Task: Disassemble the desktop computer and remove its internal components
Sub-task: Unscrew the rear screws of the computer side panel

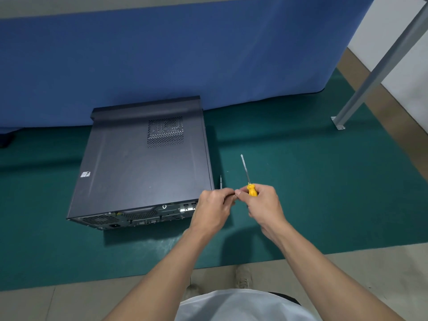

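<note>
Beyond the white shirt (243, 304), a yellow screwdriver (252, 191) is gripped by the right hand (266, 205), and a thin tool (220, 181) is pinched by the left hand (214, 209). The closed desktop computer (143, 163) is laid just left. Tools are seemingly being readied; rear screws must be reached next.

A green mat (301, 181) covers the floor, with soft shadows lying across it; beige tiles (69, 304) show at its near edge and along its right side; a blue cloth panel (162, 54) stands along the mat's far edge; a grey metal post (370, 72) slants up at the right, its foot plate (338, 124) at the mat's edge; a white wall (407, 72) lies behind it.
</note>
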